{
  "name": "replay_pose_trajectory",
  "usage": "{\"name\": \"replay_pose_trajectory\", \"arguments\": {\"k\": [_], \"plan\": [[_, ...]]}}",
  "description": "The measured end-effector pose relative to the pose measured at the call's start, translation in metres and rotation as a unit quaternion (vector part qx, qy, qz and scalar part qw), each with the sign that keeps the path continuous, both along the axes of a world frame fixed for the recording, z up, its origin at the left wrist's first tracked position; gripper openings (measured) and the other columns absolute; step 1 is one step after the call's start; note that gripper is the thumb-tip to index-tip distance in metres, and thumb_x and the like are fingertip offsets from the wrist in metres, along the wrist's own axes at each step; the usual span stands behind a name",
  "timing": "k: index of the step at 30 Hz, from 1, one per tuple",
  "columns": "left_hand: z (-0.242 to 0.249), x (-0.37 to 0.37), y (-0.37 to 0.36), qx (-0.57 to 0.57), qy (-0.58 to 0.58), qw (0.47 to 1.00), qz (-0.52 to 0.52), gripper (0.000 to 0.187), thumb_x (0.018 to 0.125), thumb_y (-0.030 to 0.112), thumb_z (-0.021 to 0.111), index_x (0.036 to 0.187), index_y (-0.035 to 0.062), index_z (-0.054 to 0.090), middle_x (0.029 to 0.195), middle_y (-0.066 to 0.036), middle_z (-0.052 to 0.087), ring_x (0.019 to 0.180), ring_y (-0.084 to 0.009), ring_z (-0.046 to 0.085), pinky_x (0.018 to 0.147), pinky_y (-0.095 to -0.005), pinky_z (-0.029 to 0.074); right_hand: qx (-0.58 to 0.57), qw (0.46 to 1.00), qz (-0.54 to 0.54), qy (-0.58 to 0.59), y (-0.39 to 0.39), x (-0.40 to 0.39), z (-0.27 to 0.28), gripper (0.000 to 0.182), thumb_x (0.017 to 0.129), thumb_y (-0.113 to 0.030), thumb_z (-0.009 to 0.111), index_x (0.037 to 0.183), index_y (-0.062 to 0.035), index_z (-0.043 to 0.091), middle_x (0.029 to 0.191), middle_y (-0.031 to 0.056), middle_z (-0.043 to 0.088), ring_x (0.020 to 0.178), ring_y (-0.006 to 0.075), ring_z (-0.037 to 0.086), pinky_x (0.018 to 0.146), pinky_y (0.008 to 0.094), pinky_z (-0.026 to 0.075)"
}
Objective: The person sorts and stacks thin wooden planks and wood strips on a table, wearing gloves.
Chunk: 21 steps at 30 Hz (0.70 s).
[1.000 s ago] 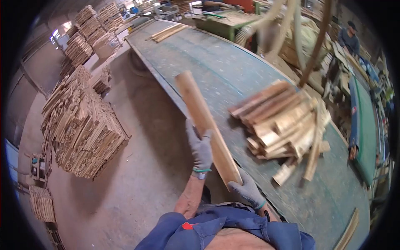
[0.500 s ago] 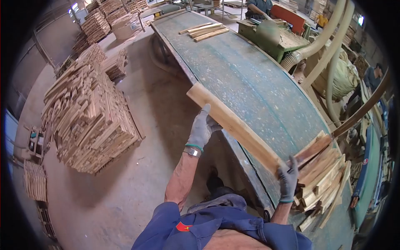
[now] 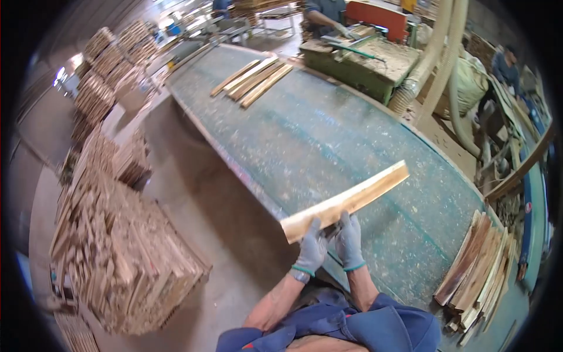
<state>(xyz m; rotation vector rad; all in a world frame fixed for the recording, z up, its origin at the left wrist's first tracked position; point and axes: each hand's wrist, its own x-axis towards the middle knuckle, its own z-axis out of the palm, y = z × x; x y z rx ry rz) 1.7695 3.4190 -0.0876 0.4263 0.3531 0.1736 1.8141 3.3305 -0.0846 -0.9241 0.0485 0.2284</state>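
A pale wooden board point(image 3: 346, 202) is held up over the near edge of the long blue-green table point(image 3: 281, 141). My left hand point(image 3: 312, 246), in a grey glove with a green cuff, grips its lower side near the left end. Close beside it, my right hand point(image 3: 350, 242), gloved the same way, grips the board near its middle. The thumbs show on the near face; most fingers are hidden behind the wood. On the table to my right lies a pile of loose boards point(image 3: 478, 270). Several more boards point(image 3: 252, 81) rest at the table's far end.
A large stack of wood strips point(image 3: 129, 252) stands on the floor to my left. Beyond the table, a person point(image 3: 325, 17) works at a green machine point(image 3: 352, 73). Ribbed hoses point(image 3: 437, 64) come down near it. Another person point(image 3: 505, 67) is at the far right.
The board has swung round, its far end now pointing right over the table. My right hand has moved left, close to my left hand. The view has shifted too.
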Motion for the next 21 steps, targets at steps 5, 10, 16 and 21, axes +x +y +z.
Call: {"name": "replay_pose_trajectory", "arguments": {"k": [5, 10, 16, 21], "plan": [[-0.004, 0.035, 0.055, 0.516, 0.082, 0.845, -0.118, 0.063, 0.086, 0.029, 0.075, 0.135, -0.0003, 0.048, 0.127, -0.015, 0.057, 0.113, -0.0269, 0.058, 0.096, -0.0408, 0.049, -0.186, 0.968, -0.168, -0.021, 0.025, 0.127, 0.029, 0.030, 0.098, -0.017, 0.052, 0.119, 0.0040, 0.051, 0.101, 0.0059, 0.058, 0.088, 0.0120, 0.052, 0.076, 0.0295, 0.046], [-0.049, 0.098, 0.111, 0.841, 0.015, 0.539, 0.052, 0.072, 0.081, 0.035, 0.076, 0.138, 0.0035, 0.046, 0.135, -0.027, 0.046, 0.130, -0.0424, 0.041, 0.108, -0.0524, 0.034, -0.181, 0.948, -0.183, -0.188, 0.036, 0.312, 0.110, 0.029, 0.099, -0.019, 0.047, 0.115, 0.0037, 0.056, 0.093, 0.0045, 0.057, 0.081, 0.0113, 0.050, 0.071, 0.0296, 0.045], [-0.077, 0.141, 0.158, 0.919, 0.037, 0.391, -0.045, 0.064, 0.083, 0.043, 0.067, 0.135, 0.0101, 0.050, 0.140, -0.026, 0.043, 0.136, -0.0486, 0.031, 0.109, -0.0669, 0.021, -0.210, 0.959, -0.159, -0.101, 0.074, 0.552, 0.151, 0.031, 0.096, -0.027, 0.057, 0.096, 0.0030, 0.064, 0.081, 0.0095, 0.064, 0.067, 0.0202, 0.058, 0.058, 0.0375, 0.047], [-0.070, 0.144, 0.159, 0.903, 0.060, 0.414, -0.096, 0.064, 0.080, 0.046, 0.068, 0.132, 0.0109, 0.052, 0.139, -0.024, 0.044, 0.135, -0.0500, 0.032, 0.110, -0.0666, 0.019, -0.064, 0.982, -0.156, -0.083, 0.112, 0.712, 0.139, 0.040, 0.094, -0.034, 0.058, 0.105, 0.0048, 0.062, 0.090, 0.0143, 0.067, 0.074, 0.0234, 0.065, 0.067, 0.0358, 0.055]]}}
